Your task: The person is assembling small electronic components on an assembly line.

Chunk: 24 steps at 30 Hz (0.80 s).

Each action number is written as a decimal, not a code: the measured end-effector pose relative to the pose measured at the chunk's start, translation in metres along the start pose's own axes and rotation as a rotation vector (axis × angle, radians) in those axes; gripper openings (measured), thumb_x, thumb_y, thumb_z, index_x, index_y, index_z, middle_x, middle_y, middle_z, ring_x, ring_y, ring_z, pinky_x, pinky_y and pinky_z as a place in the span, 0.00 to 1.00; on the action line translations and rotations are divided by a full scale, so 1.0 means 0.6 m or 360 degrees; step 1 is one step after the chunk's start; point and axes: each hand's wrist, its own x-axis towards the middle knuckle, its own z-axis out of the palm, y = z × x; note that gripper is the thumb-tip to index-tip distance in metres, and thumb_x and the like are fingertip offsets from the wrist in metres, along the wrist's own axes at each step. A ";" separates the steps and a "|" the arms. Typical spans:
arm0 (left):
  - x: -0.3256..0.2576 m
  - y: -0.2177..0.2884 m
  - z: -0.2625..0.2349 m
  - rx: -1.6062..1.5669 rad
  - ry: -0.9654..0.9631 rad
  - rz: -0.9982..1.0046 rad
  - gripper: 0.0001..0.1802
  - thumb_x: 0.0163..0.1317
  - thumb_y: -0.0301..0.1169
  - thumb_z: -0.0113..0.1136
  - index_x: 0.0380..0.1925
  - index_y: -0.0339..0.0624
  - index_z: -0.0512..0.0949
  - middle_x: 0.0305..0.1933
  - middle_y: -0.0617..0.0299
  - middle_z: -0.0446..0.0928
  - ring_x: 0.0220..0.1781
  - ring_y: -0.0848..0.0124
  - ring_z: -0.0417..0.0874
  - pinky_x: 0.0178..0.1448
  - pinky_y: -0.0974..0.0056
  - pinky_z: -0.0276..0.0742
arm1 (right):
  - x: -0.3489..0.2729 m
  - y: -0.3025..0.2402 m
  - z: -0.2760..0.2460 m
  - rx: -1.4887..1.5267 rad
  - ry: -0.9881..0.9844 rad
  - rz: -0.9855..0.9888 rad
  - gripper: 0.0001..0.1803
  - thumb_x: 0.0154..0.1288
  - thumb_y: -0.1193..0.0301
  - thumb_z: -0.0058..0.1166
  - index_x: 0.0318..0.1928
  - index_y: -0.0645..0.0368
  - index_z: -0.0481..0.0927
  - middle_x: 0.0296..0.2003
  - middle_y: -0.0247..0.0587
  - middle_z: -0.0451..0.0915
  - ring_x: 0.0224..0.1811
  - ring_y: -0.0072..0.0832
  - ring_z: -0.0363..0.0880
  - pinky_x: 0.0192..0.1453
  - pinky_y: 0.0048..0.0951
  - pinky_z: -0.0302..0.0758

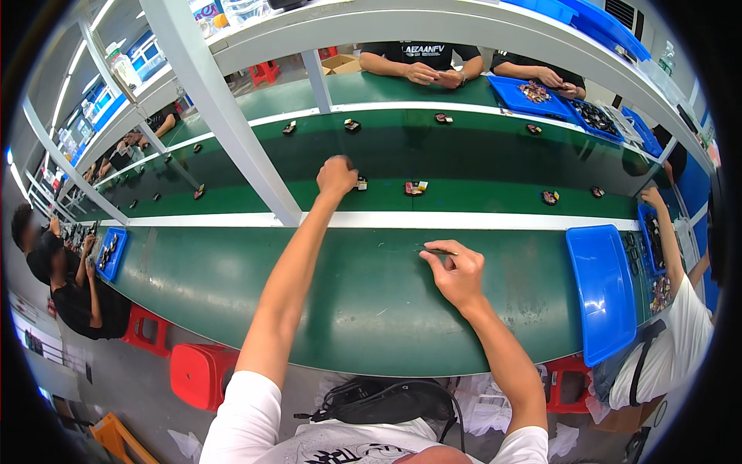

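My left hand [337,178] reaches out over the green conveyor belt [479,158], its fingers curled and slightly blurred. What they hold, if anything, is hidden. Right beside it lies a small black part with a pale and red piece on top [361,184]; whether the hand touches it I cannot tell. A similar black part [415,188] sits a little to the right on the belt. Above the near green worktop [371,309], my right hand [457,277] is closed on thin tweezers [439,251], tips pointing left.
A blue tray [601,294] lies at the worktop's right end, and a smaller blue tray [112,254] at the left. A white post [232,116] rises left of my left arm. Co-workers sit across and at both sides. Red stools [202,377] stand below.
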 end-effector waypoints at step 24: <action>-0.295 0.121 -0.031 -0.1391 -0.0474 -0.0028 0.10 0.72 0.27 0.59 0.44 0.28 0.80 0.31 0.56 0.83 0.18 0.75 0.81 0.17 0.69 0.69 | 0.010 0.011 -0.062 0.0841 -0.0044 0.0958 0.08 0.64 0.78 0.68 0.42 0.66 0.84 0.31 0.34 0.85 0.19 0.08 0.65 0.19 0.15 0.57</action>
